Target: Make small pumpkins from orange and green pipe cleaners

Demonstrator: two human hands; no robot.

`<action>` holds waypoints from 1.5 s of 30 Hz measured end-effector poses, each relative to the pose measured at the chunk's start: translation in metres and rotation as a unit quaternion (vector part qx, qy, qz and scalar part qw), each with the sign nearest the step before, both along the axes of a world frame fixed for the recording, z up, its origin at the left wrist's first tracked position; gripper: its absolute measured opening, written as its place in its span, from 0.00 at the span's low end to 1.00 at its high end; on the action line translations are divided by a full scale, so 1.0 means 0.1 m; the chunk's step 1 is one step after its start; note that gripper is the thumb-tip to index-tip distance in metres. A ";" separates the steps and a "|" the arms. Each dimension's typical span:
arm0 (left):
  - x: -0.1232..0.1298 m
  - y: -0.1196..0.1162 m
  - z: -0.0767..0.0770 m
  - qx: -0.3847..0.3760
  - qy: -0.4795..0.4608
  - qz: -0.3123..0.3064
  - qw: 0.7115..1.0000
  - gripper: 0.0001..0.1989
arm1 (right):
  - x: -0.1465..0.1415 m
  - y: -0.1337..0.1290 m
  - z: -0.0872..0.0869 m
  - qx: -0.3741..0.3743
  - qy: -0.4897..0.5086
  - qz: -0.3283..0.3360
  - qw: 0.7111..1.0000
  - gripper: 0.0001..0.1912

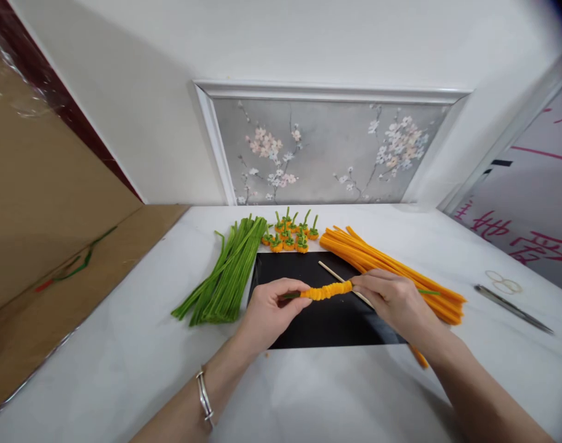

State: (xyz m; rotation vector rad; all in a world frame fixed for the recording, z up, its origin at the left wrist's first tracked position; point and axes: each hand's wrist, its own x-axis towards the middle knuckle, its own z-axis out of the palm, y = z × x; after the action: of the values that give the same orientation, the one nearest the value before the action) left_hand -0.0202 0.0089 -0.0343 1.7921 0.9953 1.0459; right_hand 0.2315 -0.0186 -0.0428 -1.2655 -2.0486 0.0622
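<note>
Your left wrist wears a silver bracelet (205, 399), nearest the camera. Your left hand (268, 311) pinches the left end of the orange coil (325, 291), fingers closed on it where a dark green stub sticks out. Your right hand (391, 299) grips the coil's right end, fingers closed around it. The coil is held level between both hands, just above the black mat (329, 320) on the white bench (124, 363).

A thin wooden stick (332, 274) lies diagonal on the mat and passes under your right hand. A green stem tip shows just right of that hand. Left of the mat: a bundle of green pipe cleaners (228, 274), fanned out, touching the mat's edge. Right of the mat: a bundle of orange pipe cleaners (382, 258), running under your right wrist. Scissors (511, 301) lie well apart at far right.

Behind the mat: a cluster of small orange pieces with green stems (290, 234), upright. Farthest back, a framed blossom picture (327, 151) leans against the wall.
</note>
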 end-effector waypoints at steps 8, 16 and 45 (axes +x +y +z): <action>0.00 -0.03 0.02 0.031 0.023 0.005 0.999 0.06 | -0.09 -0.03 -0.05 -0.024 0.012 0.005 1.000 0.11; 0.01 -0.02 0.02 0.052 0.037 0.014 0.998 0.06 | -0.20 -0.08 0.01 -0.046 0.033 -0.052 0.997 0.16; -0.05 -0.04 0.04 0.222 0.278 -0.039 0.934 0.15 | -0.22 -0.12 0.07 -0.050 -0.027 0.035 0.998 0.10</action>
State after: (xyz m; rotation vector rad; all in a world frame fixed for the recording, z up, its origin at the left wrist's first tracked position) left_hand -0.0252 0.0053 -0.0300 2.5733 1.0538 0.7609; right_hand 0.2095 -0.0307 -0.0359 -1.2690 -2.1593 0.1663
